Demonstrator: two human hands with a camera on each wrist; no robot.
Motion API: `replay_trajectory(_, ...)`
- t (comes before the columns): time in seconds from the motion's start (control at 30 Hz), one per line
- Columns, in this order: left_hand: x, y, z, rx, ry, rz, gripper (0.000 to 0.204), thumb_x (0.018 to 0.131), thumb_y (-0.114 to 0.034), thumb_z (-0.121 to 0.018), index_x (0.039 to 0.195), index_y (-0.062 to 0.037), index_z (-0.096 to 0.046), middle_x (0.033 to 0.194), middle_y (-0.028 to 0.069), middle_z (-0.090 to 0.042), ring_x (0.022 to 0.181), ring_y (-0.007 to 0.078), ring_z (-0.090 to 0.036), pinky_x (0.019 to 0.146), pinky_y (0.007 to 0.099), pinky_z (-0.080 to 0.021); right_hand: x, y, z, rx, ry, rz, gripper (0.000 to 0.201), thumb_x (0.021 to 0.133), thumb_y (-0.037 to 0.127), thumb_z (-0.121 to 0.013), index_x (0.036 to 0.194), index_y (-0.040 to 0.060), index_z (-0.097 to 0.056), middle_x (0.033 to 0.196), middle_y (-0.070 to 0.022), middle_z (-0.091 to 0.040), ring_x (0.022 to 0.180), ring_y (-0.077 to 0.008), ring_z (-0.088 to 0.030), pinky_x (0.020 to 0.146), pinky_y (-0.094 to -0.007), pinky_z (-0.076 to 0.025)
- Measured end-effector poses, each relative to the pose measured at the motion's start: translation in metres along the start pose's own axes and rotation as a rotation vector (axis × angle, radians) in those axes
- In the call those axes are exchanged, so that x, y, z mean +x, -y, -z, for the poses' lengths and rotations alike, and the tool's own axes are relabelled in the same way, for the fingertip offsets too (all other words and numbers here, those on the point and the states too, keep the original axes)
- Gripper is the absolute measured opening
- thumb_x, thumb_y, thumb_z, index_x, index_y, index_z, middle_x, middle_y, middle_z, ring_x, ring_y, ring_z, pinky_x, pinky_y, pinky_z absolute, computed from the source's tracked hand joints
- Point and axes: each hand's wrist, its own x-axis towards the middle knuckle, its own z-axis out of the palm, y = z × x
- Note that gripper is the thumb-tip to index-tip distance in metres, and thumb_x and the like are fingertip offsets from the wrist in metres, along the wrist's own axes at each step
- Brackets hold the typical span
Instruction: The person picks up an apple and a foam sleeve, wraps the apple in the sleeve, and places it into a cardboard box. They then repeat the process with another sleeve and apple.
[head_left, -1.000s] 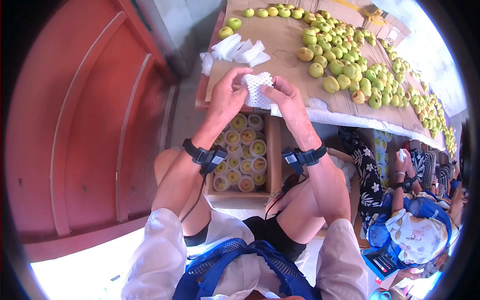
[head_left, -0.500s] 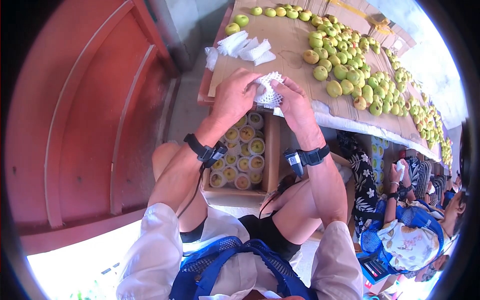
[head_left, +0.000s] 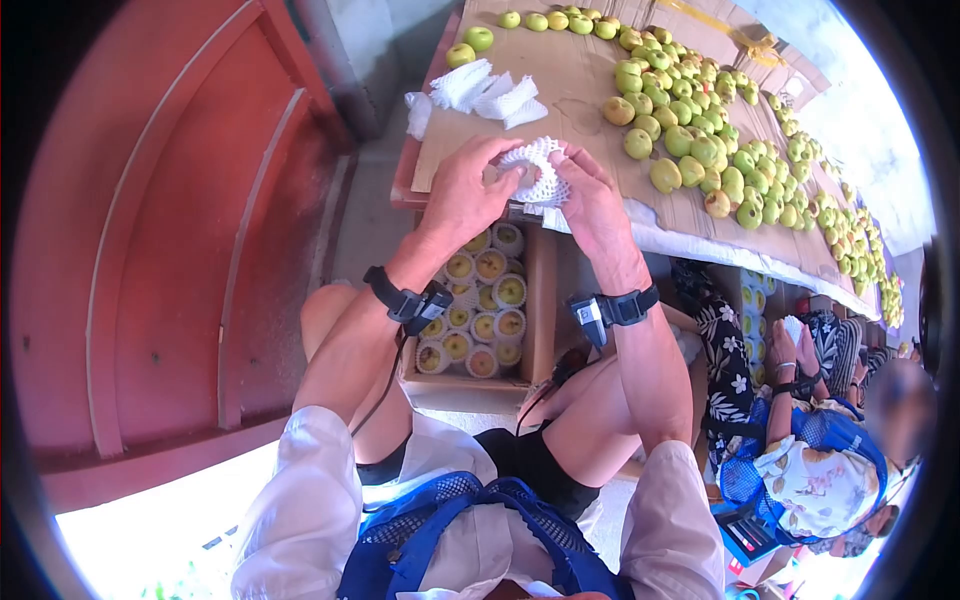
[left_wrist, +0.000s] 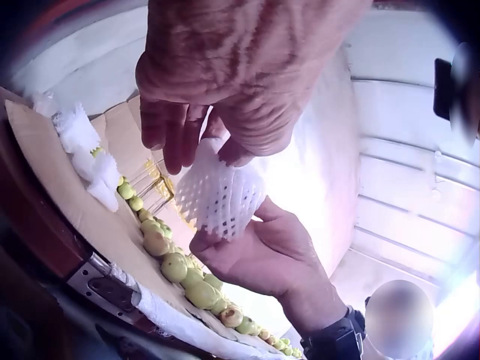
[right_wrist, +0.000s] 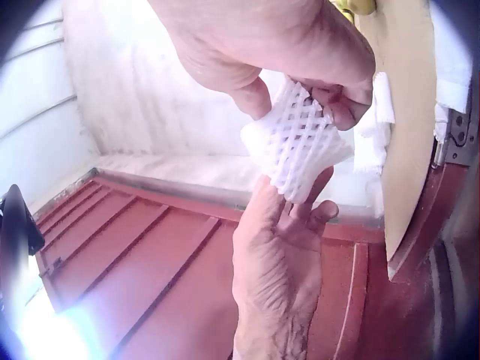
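A white foam net fruit sleeve [head_left: 541, 168] is stretched between my two hands above the table's front edge. My left hand [head_left: 468, 192] holds its left side, with the thumb at the sleeve's opening. On the other side my right hand [head_left: 597, 200] pinches the mesh between thumb and fingers. From the left wrist, the sleeve [left_wrist: 221, 196] looks spread into a cup shape, its upper rim at the left fingers and its lower end at the right fingers [left_wrist: 214, 251]. No fruit shows through the mesh in the right wrist view.
Several more foam sleeves [head_left: 490, 92] lie on the cardboard-covered table [head_left: 570, 85]. Many green apples [head_left: 700, 150] spread along it to the right. Beneath my hands stands a carton [head_left: 543, 300] of sleeved apples [head_left: 482, 325]. A red door [head_left: 170, 250] is at left; another person [head_left: 815, 465] sits at right.
The sleeve has gone from a flatter, upright shape to a rounder one with its opening spread. Both hands have shifted slightly right in the head view, keeping hold of it.
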Motion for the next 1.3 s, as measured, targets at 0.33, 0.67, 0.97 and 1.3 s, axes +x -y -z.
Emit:
replay_trajectory(0.33,-0.001,0.007,-0.001,0.143,-0.072,0.01,0.023,0.09,-0.001,-0.068,0.112,0.0016,-0.07,0.099,0.0146,-0.073,0.086,0.0231,-0.071,0.079,0.0315,-0.055,-0.003,0.005,-0.008,-0.045,-0.018,-0.026,0.034,0.099,0.017,-0.064,0.129,0.0012,-0.056,0.113,-0.0071,-0.066,0.104,-0.0149,-0.061,0.09,-0.0327,-0.048)
replay_trajectory(0.67,0.007,0.009,0.006,-0.229,0.058,0.311,0.035,0.1,-0.028,-0.064,0.119,0.001,-0.067,0.111,0.0104,-0.072,0.098,0.0184,-0.069,0.082,0.0318,-0.054,0.0,0.006,0.002,0.095,0.056,-0.043,0.046,0.094,0.008,-0.062,0.138,-0.0007,-0.05,0.123,-0.0123,-0.063,0.11,-0.0209,-0.061,0.096,-0.0358,-0.048)
replay_trajectory(0.97,0.007,0.015,0.016,-1.061,0.239,0.686,0.04,0.105,-0.033,-0.054,0.129,-0.0018,-0.058,0.123,0.0108,-0.065,0.111,0.0212,-0.063,0.093,0.0378,-0.052,-0.002,0.016,0.005,0.15,0.207,-0.089,0.05,0.092,0.007,-0.059,0.14,-0.0024,-0.048,0.125,-0.0169,-0.062,0.117,-0.0272,-0.061,0.104,-0.0409,-0.048)
replay_trajectory(1.3,0.003,0.016,0.02,-1.188,0.439,0.743,0.032,0.102,-0.029,-0.058,0.124,-0.0067,-0.063,0.117,0.0033,-0.065,0.1,0.0138,-0.059,0.082,0.0309,-0.048,-0.004,0.031,0.008,0.004,0.298,-0.105,0.053,0.093,0.008,-0.06,0.143,0.0014,-0.047,0.118,-0.0127,-0.065,0.11,-0.022,-0.063,0.099,-0.0359,-0.049)
